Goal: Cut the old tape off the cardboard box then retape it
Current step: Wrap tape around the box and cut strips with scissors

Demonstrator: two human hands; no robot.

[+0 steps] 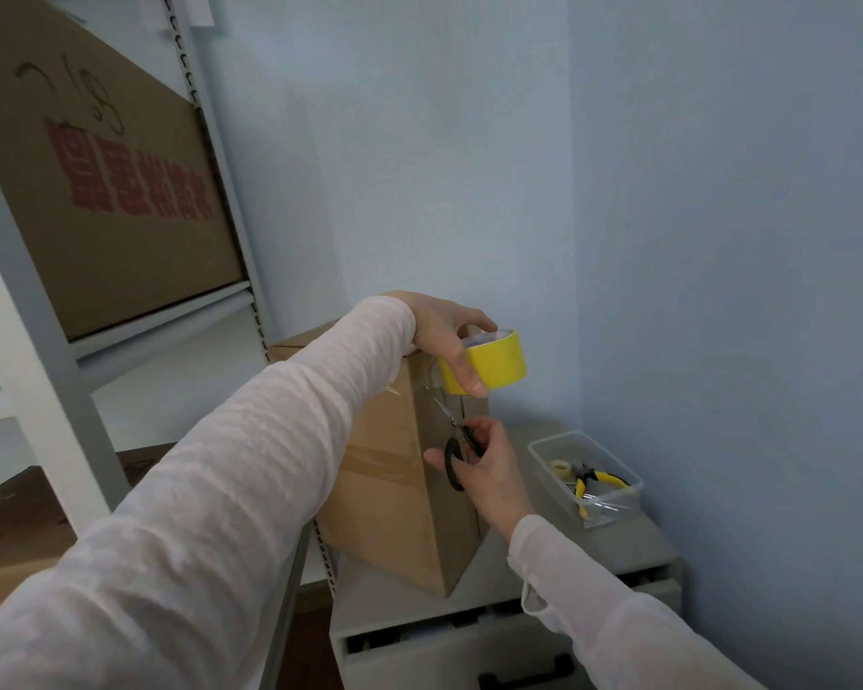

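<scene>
Head view: left hand [442, 331] grips tape roll [494, 361]; right hand [492, 470] below holds scissors [451, 417]. Slipping blades could gouge the box [389, 500].

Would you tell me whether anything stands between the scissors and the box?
Nothing visible does: the scissors in the right hand are at the box face, blades pointing up toward the tape roll in the left hand.

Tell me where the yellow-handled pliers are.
In the head view, lower right: the pliers lie inside the clear plastic tub on the grey drawer cabinet, beside a small pale tape roll, right of the cardboard box.
</scene>
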